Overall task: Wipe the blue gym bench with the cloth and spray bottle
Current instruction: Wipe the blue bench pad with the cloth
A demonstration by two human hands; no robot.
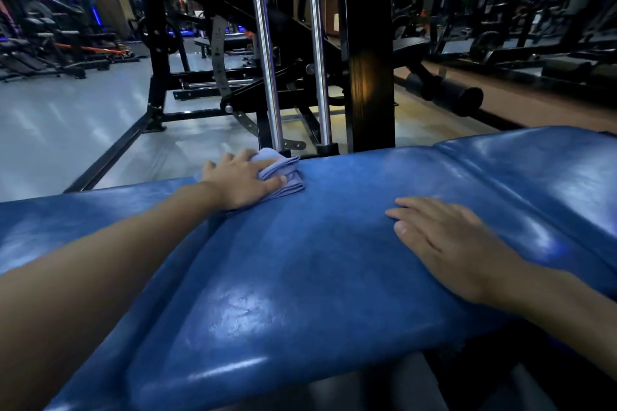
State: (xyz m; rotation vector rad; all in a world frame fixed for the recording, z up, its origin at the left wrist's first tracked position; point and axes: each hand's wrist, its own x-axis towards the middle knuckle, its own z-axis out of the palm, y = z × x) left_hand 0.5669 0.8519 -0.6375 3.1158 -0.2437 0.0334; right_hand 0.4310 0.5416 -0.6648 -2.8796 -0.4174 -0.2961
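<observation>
The tabletop (pixel 300 260), the pad of a blue gym bench, runs lengthwise from lower left to upper right across the view; its skin is glossy vinyl, rounded at the edges, with scuffed, crackled patches where the light catches. On the left, a bare forearm reaches to the pad's far edge; there the left hand (pixel 240 182) lies palm down on the cloth (pixel 283 173), fingers bent over its far side and thumb along its near side, holding it against the vinyl; the cloth is pale lilac-blue, soft, folded into a thick wad with layered edges facing right. Behind it stand two chrome rods (pixel 263 43) and a black upright post (pixel 367 43). Further right, the right hand (pixel 447 240) rests flat on the pad, fingers straight and together, pointing left, gripping nothing; beyond it a seam (pixel 484 183) splits off a second blue cushion (pixel 534 160).
</observation>
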